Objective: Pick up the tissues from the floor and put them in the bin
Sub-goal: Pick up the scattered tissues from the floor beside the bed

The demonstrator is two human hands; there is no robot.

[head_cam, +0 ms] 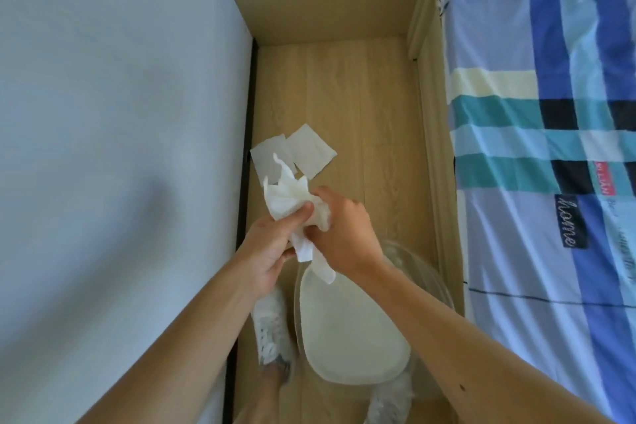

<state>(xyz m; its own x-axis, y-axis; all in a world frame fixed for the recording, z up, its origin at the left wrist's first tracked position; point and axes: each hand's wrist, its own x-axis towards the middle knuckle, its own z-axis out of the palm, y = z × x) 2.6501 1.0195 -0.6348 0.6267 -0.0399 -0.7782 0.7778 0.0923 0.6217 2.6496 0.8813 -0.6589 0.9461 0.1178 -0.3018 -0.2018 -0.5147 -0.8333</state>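
- Left hand (272, 248): closed, fingers and thumb pinching the lower left part of a bunch of tissues (292, 206). The pinch appears to gather the loose sheets into one wad.
- Right hand (344, 227): closed on the right side of the same bunch, fingers curled into the paper. Both hands meet on it, probably to compress it so nothing drops.
- A tail of the bunch hangs below the hands, directly above the bin (347, 327). Holding it there shortens the drop to a simple release.
- The bin sits below and just near side of the hands, its opening facing up.
- Two flat tissues (309, 151) lie on the floor (361, 96) just beyond the hands, overlapping at one edge. They are not yet collected.
- A white shoe (272, 330) stands beside the bin, below the left hand.
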